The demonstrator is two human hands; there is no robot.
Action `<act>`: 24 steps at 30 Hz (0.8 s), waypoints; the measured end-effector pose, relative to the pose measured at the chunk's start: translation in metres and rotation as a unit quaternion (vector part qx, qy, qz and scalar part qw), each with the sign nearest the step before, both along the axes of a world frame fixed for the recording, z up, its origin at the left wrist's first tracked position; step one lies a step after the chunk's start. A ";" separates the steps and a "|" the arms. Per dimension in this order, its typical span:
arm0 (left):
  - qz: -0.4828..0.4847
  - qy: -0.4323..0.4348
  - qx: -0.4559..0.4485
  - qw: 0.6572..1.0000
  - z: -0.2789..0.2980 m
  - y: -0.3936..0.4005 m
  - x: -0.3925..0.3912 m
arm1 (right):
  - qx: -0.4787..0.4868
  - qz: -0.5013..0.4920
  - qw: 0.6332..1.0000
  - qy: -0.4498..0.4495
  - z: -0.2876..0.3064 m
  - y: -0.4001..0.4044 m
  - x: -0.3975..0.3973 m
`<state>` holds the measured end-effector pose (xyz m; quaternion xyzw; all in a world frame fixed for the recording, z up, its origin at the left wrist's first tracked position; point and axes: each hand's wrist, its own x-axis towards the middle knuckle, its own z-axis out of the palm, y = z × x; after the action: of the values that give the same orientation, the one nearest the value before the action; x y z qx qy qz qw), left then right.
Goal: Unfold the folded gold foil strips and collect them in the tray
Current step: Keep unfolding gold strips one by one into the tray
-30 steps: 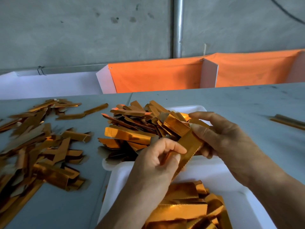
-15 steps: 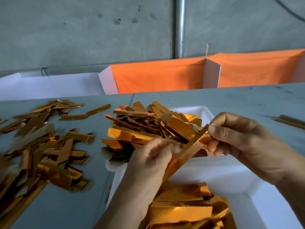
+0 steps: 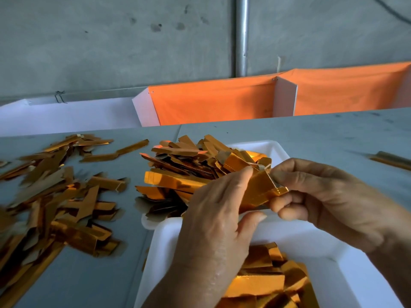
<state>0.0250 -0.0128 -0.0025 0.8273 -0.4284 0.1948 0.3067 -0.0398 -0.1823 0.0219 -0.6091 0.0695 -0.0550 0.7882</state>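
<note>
Gold foil strip (image 3: 259,192) at frame centre sits pinched between my 2 hands, left hand (image 3: 219,221) and right hand (image 3: 329,201) both clamped on it, above the white tray (image 3: 329,261).

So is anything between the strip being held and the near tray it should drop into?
Nothing visible. Both hands, left hand and right hand, hold the foil strip above the near white tray. Only bare tray floor and earlier strips lie below.
</note>
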 end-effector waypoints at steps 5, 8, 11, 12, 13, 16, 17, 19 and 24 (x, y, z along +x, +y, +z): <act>-0.028 0.103 -0.040 0.993 -0.002 0.003 0.002 | 0.046 0.015 0.999 0.004 -0.001 -0.001 0.000; -0.057 0.137 -0.059 0.987 -0.004 0.006 0.005 | 0.052 0.033 0.998 0.003 -0.001 -0.002 0.000; -0.088 0.175 -0.075 0.978 -0.003 0.008 0.007 | 0.033 0.025 0.999 0.001 -0.002 -0.001 0.001; -0.091 0.184 -0.081 0.975 -0.003 0.009 0.008 | 0.031 0.021 0.999 0.001 -0.002 -0.001 0.001; -0.093 0.194 -0.088 0.973 -0.003 0.009 0.009 | 0.032 0.021 0.999 -0.002 -0.002 -0.001 0.001; -0.119 0.244 -0.093 0.958 -0.003 0.008 0.010 | 0.024 0.030 0.999 -0.016 -0.002 0.000 0.001; -0.125 0.255 -0.096 0.954 -0.003 0.008 0.010 | 0.013 0.028 0.999 -0.018 -0.001 0.000 0.001; -0.126 0.284 -0.115 0.944 -0.004 0.009 0.011 | -0.004 0.027 0.999 -0.022 -0.002 0.000 0.000; -0.163 0.347 -0.144 0.912 -0.004 0.011 0.016 | -0.027 0.041 0.998 -0.044 -0.003 0.006 -0.003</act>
<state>0.0405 -0.0018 -0.0068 0.7084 -0.3909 -0.0970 0.5796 -0.0423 -0.1766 0.0192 -0.6296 0.0083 -0.0509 0.7752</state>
